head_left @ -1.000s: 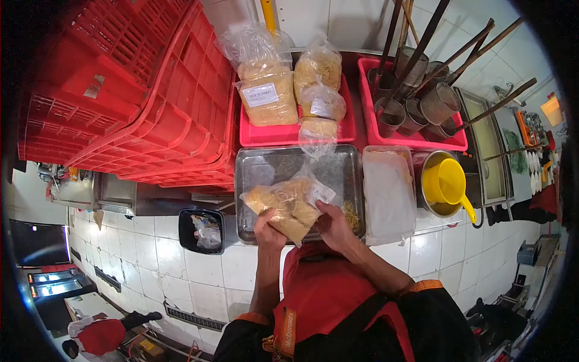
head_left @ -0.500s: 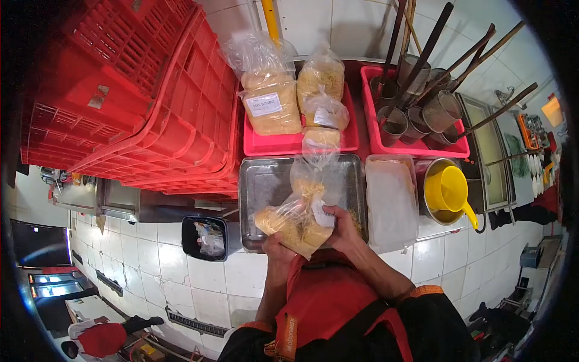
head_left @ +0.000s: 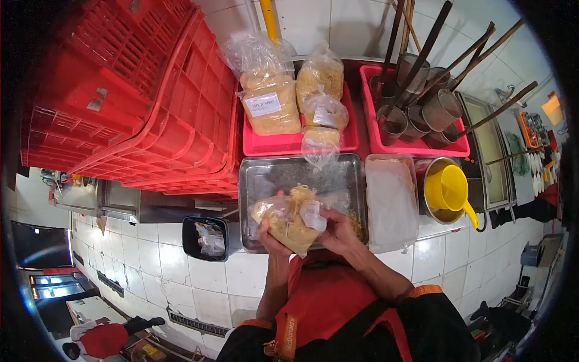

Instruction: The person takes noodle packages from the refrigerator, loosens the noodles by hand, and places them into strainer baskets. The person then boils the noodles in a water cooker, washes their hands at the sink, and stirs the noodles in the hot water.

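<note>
Stacked red slatted plastic crates [head_left: 196,127]: 10 o'clock in view. Pinkish-red rectangular plastic tub [head_left: 416,148], holding long-handled wire strainers [head_left: 441,111]: 2 o'clock. Grey rectangular metal tray [head_left: 263,175]: centre. Clear plastic bag of yellow noodles [head_left: 294,234]: over tray's 6 o'clock side, gripped two-handed. Right hand [head_left: 341,235] closed on its 4 o'clock edge, left hand [head_left: 275,244] on 8 o'clock. White label [head_left: 311,213]: bag's 2 o'clock.

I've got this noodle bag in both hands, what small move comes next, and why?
I'd probably ease the noodle bag forward over the metal tray. Your left hand and right hand hold it by the tray's near edge, and its lower corner appears past that edge, so spills might miss.
</note>
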The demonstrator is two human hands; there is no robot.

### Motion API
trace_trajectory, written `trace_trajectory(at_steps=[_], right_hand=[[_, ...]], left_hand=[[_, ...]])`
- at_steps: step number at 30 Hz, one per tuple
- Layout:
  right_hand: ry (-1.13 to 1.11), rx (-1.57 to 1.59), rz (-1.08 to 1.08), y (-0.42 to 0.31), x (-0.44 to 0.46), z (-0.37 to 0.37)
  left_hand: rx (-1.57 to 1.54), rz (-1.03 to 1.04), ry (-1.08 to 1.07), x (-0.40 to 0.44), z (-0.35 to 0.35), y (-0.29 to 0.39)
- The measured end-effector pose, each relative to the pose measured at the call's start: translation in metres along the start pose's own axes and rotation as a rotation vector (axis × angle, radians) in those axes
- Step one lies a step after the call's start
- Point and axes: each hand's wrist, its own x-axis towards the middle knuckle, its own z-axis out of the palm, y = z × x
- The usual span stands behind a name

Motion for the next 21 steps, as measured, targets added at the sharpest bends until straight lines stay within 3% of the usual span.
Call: trace_trajectory(at_steps=[5,9,12,19,21], right_hand=[[-0.102,0.070,-0.024,-0.014,-0.001,-0.005],[-0.017,0.018,0.035,-0.024,0.007,0.002],[0.158,-0.343,-0.063,-0.031,0.001,0.022],[0.250,-0.277,-0.188,-0.025,-0.003,0.012],[0.322,-0.384,-0.203,-0.021,0.005,-0.011]], left_hand=[[-0.007,-0.056,0.165,-0.012,-0.023,-0.014],[-0.140,-0.111,0.150,-0.012,-0.030,-0.023],[-0.198,-0.102,0.208,-0.014,-0.024,-0.028],[-0.035,-0.095,0.177,-0.005,-0.034,-0.011],[-0.054,-0.137,0.110,-0.006,-0.032,-0.005]])
